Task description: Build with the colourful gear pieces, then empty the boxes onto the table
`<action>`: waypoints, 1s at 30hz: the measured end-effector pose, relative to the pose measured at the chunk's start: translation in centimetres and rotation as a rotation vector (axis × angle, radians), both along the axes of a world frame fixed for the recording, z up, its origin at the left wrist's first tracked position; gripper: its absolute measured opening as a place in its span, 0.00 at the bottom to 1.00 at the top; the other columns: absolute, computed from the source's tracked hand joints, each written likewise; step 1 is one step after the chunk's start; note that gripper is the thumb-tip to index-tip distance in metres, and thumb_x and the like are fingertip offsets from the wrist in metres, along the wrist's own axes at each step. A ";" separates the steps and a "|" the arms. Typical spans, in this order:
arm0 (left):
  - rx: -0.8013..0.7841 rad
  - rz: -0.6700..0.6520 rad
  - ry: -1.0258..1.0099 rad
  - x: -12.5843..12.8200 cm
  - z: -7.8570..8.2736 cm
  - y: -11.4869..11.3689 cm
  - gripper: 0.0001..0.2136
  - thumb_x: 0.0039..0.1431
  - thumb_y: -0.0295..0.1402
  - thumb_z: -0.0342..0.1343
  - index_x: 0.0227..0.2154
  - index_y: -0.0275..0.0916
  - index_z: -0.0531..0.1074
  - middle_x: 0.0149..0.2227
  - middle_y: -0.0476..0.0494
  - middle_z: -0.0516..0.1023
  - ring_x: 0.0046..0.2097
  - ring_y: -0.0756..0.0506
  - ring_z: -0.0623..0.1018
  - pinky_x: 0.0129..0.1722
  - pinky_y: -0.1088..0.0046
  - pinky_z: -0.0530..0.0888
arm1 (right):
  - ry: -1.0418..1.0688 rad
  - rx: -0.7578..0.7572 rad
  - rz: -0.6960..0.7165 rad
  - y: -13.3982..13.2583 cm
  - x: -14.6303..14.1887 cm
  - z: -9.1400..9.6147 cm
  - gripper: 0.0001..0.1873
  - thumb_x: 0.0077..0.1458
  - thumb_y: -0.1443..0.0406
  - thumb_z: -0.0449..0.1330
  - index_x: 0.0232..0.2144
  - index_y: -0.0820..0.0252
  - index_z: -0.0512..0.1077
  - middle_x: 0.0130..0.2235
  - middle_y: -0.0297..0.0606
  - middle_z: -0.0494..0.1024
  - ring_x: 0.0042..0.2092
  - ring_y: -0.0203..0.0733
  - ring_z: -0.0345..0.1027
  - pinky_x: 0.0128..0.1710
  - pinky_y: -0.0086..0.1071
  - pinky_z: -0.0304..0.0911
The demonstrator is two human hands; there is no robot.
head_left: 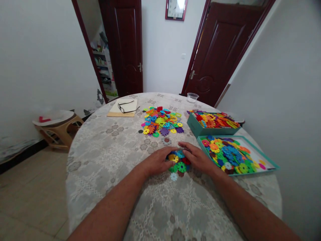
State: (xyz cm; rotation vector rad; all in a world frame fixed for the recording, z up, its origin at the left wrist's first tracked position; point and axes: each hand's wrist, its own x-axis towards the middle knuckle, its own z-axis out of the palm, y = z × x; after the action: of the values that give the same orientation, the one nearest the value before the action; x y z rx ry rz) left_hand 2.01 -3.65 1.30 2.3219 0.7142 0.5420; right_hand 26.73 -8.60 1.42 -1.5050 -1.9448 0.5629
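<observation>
Beneath the small pile of discs (182, 166) spreads a round table (105, 187), its grey cloth patterned with flowers and lacy lines; well beyond the pile, two dark red panelled doors (127, 47) flank a pale wall (160, 50). Farther from you than the pile lies a broader heap (160, 121) of flat, notched pieces — flower and cog shapes in bright, plastic-looking colours. To the pile's right sit a shallow tray (254, 152) and a teal box (213, 130), both bearing bright pieces; beyond the pile, to its left, dark-framed glasses (122, 109) rest on a pale pad (114, 108). Your left hand (159, 160) curves around the pile's left side, your right hand (198, 157) around its right — the gap between them narrow, discs lying inside it. Whether either hand pinches a piece, I cannot tell.
</observation>
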 end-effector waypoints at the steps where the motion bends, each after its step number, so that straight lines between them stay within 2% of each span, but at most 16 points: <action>1: -0.001 0.012 -0.016 0.0 0.0 0.1 0.26 0.63 0.34 0.59 0.65 0.47 0.67 0.64 0.43 0.74 0.62 0.41 0.75 0.64 0.61 0.71 | -0.032 0.015 -0.022 -0.1 0.5 0.1 0.24 0.67 0.62 0.52 0.62 0.55 0.71 0.63 0.44 0.75 0.63 0.49 0.69 0.65 0.48 0.63; 4: 0.048 0.096 -0.022 -0.5 0.2 0.7 0.23 0.65 0.34 0.57 0.63 0.46 0.69 0.64 0.41 0.74 0.63 0.40 0.74 0.65 0.58 0.70 | -0.168 0.040 -0.063 -0.7 1.6 0.7 0.22 0.66 0.62 0.54 0.58 0.56 0.74 0.59 0.47 0.77 0.61 0.51 0.71 0.64 0.49 0.63; 7: 0.126 0.152 0.057 -1.3 0.7 1.3 0.28 0.59 0.37 0.64 0.63 0.47 0.69 0.65 0.38 0.72 0.64 0.37 0.72 0.65 0.55 0.68 | -0.263 0.007 -0.076 -1.6 2.2 1.6 0.24 0.65 0.57 0.58 0.61 0.56 0.73 0.60 0.48 0.76 0.61 0.54 0.70 0.62 0.49 0.65; 10: 0.180 0.100 0.192 -2.0 1.1 1.2 0.37 0.48 0.46 0.73 0.62 0.47 0.70 0.63 0.38 0.73 0.64 0.34 0.71 0.66 0.54 0.66 | -0.337 -0.053 -0.035 -2.5 2.3 2.2 0.37 0.58 0.53 0.67 0.66 0.54 0.67 0.66 0.49 0.69 0.65 0.58 0.65 0.64 0.50 0.63; 12: 0.216 0.068 0.242 -2.1 1.1 0.8 0.42 0.43 0.51 0.75 0.62 0.47 0.70 0.62 0.39 0.73 0.63 0.33 0.70 0.66 0.53 0.65 | -0.364 -0.096 0.009 -2.9 2.0 2.1 0.45 0.52 0.54 0.71 0.69 0.53 0.63 0.69 0.50 0.65 0.67 0.58 0.62 0.64 0.50 0.61; 14: 0.253 0.061 0.254 -1.9 1.0 0.1 0.45 0.39 0.54 0.76 0.62 0.47 0.69 0.62 0.39 0.72 0.62 0.32 0.69 0.65 0.53 0.65 | -0.370 -0.123 0.021 -3.1 1.6 1.9 0.48 0.50 0.55 0.72 0.70 0.52 0.61 0.68 0.51 0.64 0.65 0.58 0.64 0.62 0.48 0.63; 17: 0.277 0.063 0.261 -1.1 0.9 -0.9 0.47 0.37 0.54 0.76 0.62 0.48 0.69 0.60 0.39 0.72 0.60 0.31 0.70 0.63 0.53 0.67 | -0.363 -0.152 0.025 -2.8 1.0 1.7 0.47 0.49 0.57 0.72 0.69 0.52 0.62 0.63 0.50 0.68 0.59 0.55 0.70 0.57 0.44 0.65; 20: 0.272 0.077 0.265 -0.3 0.8 -1.3 0.43 0.41 0.54 0.75 0.60 0.47 0.71 0.57 0.38 0.73 0.57 0.32 0.71 0.61 0.55 0.68 | -0.348 -0.175 0.055 -2.3 0.7 1.8 0.41 0.51 0.59 0.71 0.66 0.52 0.66 0.57 0.46 0.71 0.55 0.52 0.72 0.55 0.40 0.66; 25: 0.256 0.098 0.264 0.2 0.5 -0.9 0.33 0.49 0.47 0.73 0.57 0.45 0.72 0.54 0.38 0.73 0.56 0.34 0.72 0.58 0.58 0.71 | -0.332 -0.150 0.094 -2.1 -0.4 2.2 0.34 0.55 0.63 0.67 0.64 0.54 0.68 0.54 0.45 0.72 0.55 0.51 0.70 0.57 0.41 0.64; 30: 0.251 0.132 0.251 0.3 0.2 -0.6 0.23 0.57 0.40 0.68 0.55 0.43 0.73 0.52 0.39 0.73 0.54 0.37 0.74 0.54 0.62 0.72 | -0.326 -0.163 0.131 -2.6 -1.9 2.4 0.39 0.53 0.60 0.69 0.66 0.54 0.65 0.56 0.45 0.70 0.54 0.50 0.70 0.56 0.39 0.64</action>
State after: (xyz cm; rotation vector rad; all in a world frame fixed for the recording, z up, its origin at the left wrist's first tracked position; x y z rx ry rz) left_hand 2.36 -4.28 1.52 2.6204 0.9702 0.4218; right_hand 24.81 -11.15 3.80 -1.6629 -2.3075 0.5716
